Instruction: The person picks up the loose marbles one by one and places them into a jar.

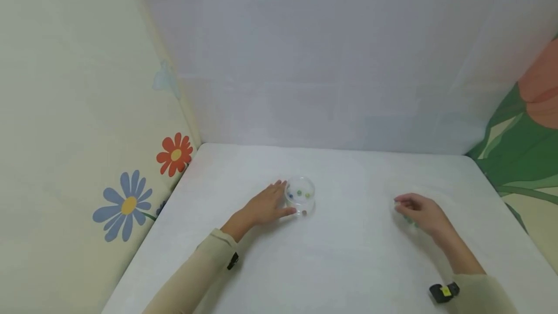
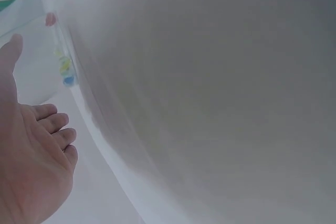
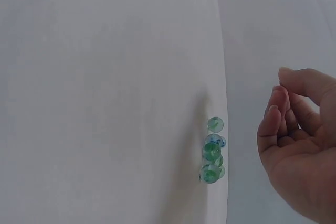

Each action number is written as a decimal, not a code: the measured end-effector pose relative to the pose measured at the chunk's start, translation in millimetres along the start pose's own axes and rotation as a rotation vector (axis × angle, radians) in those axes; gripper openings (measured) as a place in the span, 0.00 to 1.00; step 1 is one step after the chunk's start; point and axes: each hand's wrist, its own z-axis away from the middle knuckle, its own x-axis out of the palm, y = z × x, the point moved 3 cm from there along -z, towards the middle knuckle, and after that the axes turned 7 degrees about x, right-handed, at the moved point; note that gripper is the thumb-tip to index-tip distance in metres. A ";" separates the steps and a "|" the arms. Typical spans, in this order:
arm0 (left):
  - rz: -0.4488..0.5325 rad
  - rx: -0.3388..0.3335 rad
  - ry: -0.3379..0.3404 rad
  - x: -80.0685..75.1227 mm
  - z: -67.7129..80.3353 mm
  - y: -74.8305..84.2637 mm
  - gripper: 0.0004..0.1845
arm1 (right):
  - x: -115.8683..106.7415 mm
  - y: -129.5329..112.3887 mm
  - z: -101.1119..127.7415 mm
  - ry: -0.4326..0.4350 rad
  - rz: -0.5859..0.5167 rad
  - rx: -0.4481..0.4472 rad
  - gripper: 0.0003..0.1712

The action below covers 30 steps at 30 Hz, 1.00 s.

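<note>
Marbles (image 1: 299, 193) in clear round container (image 1: 300, 183) on white counter (image 1: 340, 256). Left hand (image 1: 267, 204) beside container, fingers straight, thumb spread wide; contact unclear. Loose marbles (image 3: 211, 152) clustered on counter near right hand (image 1: 420, 213), thumb and index tips together, others curled; can't tell if anything's pinched. Flower-print wall (image 1: 65, 110) left, white backdrop (image 1: 327, 62) behind.

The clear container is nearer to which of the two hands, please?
Left. The left hand is close beside the clear container, on its left; the right hand is farther to its right, near loose marbles.
</note>
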 end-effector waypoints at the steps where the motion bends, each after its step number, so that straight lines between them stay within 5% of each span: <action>1: 0.002 -0.001 -0.002 -0.1 -0.2 0.4 0.52 | 1.1 -0.6 0.2 0.001 -0.003 -0.005 0.23; 30: 0.014 0.003 -0.002 3.5 -6.1 -3.2 0.53 | 42.5 -40.1 -11.2 -0.053 -0.120 -0.093 0.18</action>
